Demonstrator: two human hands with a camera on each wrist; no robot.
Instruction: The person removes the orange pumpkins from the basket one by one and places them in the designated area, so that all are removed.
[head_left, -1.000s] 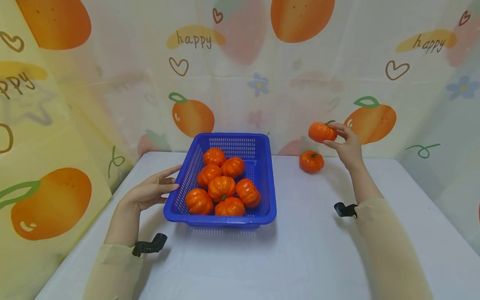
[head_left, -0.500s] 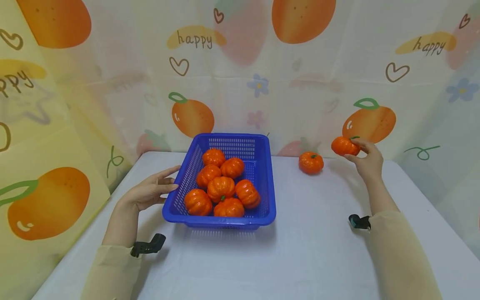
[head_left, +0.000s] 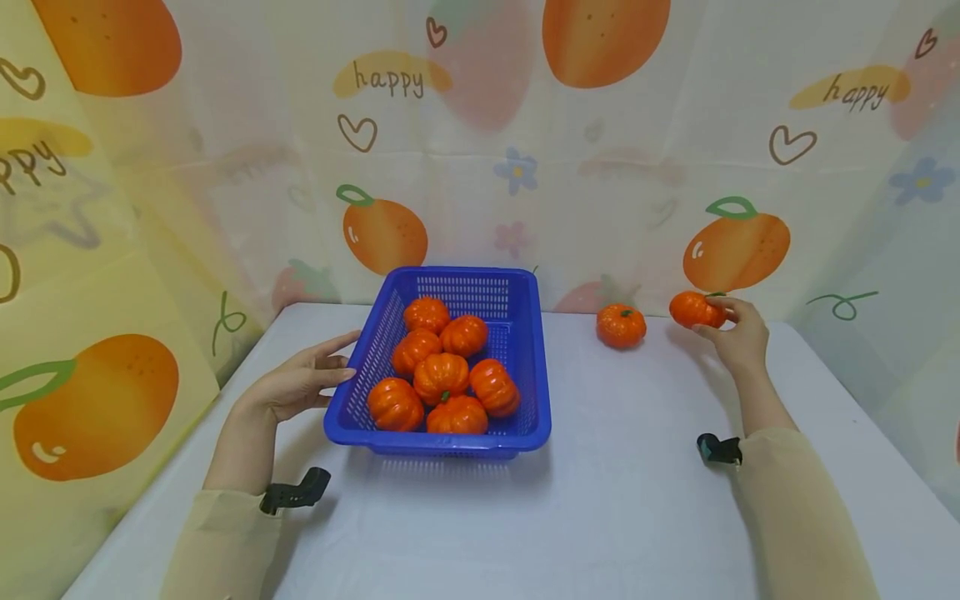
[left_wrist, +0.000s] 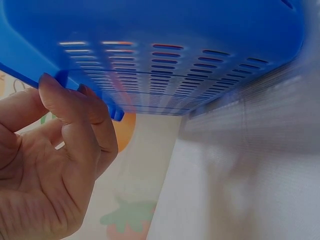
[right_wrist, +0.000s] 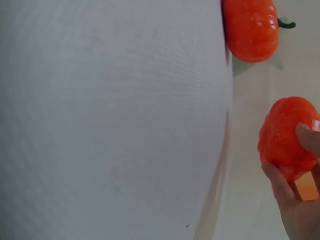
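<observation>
My left hand [head_left: 300, 383] grips the left rim of a blue plastic basket [head_left: 528, 358]; in the left wrist view its bent fingers [left_wrist: 75, 120] are at the rim, beside the slotted wall. Several small orange pumpkins [head_left: 442, 378] lie in the basket, mostly toward its left and front. Toward the back right, my right hand [head_left: 741, 337] pinches another small pumpkin [head_left: 693, 309] between thumb and fingers. The right wrist view shows this held pumpkin [right_wrist: 285, 137] slightly off the table. A second loose pumpkin [head_left: 621, 326] sits on the table to its left, apart from it.
The table [head_left: 600, 517] has a white cover. Behind it hangs a fruit-patterned curtain [head_left: 480, 167], close to the table's back edge. A yellow-lit panel of patterned cloth [head_left: 112, 292] stands along the left side. Each wrist carries a black strap.
My right hand has moved right and then down with its pumpkin, from above the loose one to near the table beside it. The left hand and basket have hardly moved.
</observation>
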